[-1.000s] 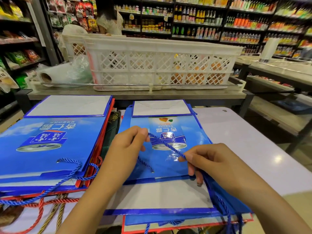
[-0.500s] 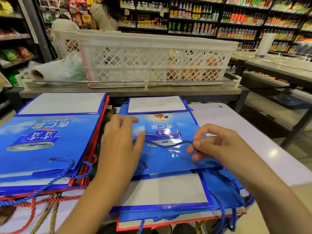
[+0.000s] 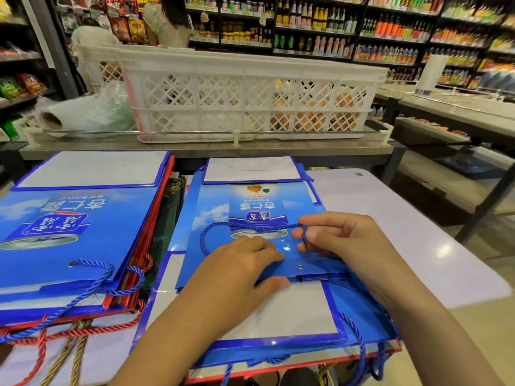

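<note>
Glossy laminated paper bag [image 3: 303,210], twisted blue cord handle [image 3: 237,225], white plastic lattice crate [image 3: 250,98], smooth glossy table [image 3: 404,232]

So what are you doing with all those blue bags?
A person is handling flat paper bags on a shop table. The left hand presses down on the top blue bag, near its open edge. The right hand pinches that bag's blue rope handle, which loops across the front. Another stack of bags lies to the left.
</note>
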Available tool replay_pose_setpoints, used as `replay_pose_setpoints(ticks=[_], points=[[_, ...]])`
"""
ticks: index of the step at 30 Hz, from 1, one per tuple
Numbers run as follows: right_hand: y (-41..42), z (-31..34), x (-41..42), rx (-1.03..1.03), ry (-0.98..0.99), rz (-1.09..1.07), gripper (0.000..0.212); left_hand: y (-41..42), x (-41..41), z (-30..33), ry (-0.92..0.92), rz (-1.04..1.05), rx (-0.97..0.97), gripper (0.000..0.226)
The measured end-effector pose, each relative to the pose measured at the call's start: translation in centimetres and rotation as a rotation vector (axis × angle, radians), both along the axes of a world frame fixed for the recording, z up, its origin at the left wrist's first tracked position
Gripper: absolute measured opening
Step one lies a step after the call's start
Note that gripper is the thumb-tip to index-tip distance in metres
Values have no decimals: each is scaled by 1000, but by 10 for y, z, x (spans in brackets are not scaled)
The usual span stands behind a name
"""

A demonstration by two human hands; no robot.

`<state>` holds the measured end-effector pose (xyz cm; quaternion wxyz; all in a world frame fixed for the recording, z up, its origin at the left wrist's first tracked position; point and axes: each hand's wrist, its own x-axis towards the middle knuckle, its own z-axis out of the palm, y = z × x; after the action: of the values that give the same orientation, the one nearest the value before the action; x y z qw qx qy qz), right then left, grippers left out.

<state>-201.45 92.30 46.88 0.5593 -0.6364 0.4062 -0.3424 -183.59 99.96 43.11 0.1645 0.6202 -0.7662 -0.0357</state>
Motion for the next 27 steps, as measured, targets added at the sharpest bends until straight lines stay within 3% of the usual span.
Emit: replay_pose_setpoints(ticks=[3,7,27], points=[[-2,-1,7,-68,0,16,14,1,1,0,59,12,-49,73],[-6,-9,11,-254,32,-9,12,0,-2,-14,-30,13,-279,43],[2,-38,-1,-405,100,65,8,5,-8,-30,31,115,-318,42]])
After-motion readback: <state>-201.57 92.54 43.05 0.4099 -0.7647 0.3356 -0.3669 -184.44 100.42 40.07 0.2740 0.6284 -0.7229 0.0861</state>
